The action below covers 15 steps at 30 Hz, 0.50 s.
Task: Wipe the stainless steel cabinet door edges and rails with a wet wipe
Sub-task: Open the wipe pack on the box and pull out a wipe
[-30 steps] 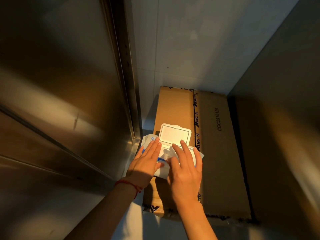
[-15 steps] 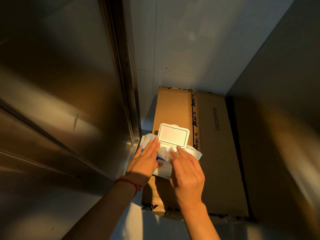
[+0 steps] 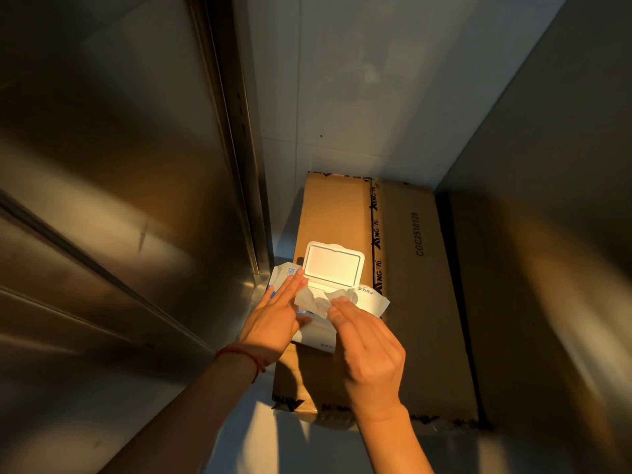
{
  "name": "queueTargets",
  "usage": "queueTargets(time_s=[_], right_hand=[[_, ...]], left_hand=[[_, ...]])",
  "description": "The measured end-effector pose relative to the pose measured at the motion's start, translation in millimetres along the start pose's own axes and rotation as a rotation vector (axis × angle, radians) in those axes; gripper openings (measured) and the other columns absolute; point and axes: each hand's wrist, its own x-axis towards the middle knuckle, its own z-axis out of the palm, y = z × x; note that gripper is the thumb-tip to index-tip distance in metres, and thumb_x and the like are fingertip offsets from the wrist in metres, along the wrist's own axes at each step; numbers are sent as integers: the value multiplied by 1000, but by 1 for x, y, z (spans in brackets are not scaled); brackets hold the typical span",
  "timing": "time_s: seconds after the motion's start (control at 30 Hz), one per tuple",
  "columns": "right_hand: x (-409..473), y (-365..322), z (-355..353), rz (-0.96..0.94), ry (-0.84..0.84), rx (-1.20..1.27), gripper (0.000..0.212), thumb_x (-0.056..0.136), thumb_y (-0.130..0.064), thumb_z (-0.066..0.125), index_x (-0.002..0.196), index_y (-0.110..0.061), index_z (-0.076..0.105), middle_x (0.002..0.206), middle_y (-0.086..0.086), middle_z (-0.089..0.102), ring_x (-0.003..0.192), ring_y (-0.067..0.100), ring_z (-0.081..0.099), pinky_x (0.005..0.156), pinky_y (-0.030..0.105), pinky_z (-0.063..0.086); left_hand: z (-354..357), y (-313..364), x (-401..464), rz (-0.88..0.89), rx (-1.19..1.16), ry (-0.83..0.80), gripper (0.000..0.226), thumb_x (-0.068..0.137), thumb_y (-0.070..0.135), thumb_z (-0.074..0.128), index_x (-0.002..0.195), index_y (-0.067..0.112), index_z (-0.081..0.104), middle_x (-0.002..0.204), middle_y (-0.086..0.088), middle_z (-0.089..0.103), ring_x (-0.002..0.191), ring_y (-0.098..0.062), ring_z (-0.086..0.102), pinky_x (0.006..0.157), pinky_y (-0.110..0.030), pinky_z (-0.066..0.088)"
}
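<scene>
A white and blue pack of wet wipes [image 3: 371,302] lies on a cardboard box [image 3: 420,302], its white flip lid [image 3: 333,265] standing up. My left hand [image 3: 273,323] lies flat on the pack's left side, fingers spread, pressing it down. My right hand [image 3: 369,350] pinches a crumpled white wet wipe [image 3: 313,301] that sticks partly out of the pack's opening. The stainless steel cabinet door [image 3: 113,186] fills the left, with its vertical edge and rail [image 3: 236,142] just left of the pack.
A white tiled wall [image 3: 376,80] rises behind the box. A dark panel [image 3: 547,234] closes the right side. Pale floor [image 3: 273,436] shows in front of the box, between my forearms.
My right hand has drawn back toward me, and the wipe has come up out of the pack's opening. My left hand has stayed flat on the pack.
</scene>
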Motion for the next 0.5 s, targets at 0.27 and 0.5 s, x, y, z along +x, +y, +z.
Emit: queueTargets(time_s=[0.27, 0.5], right_hand=[[-2, -2, -11, 14, 55, 39, 42, 101, -19, 43, 83, 2, 74, 89, 16, 72, 85, 25, 71, 74, 36, 58], [0, -6, -22, 5, 55, 32, 43, 101, -20, 42, 83, 2, 74, 90, 16, 72, 87, 25, 71, 72, 37, 59]], left_hand=[[-15, 9, -21, 165, 209, 46, 67, 99, 26, 39, 146, 25, -10, 156, 6, -6, 133, 1, -8, 109, -22, -6], [-27, 15, -40, 155, 275, 28, 70, 98, 35, 38, 147, 19, -9, 156, 3, -8, 143, -10, -7, 117, -30, -1]])
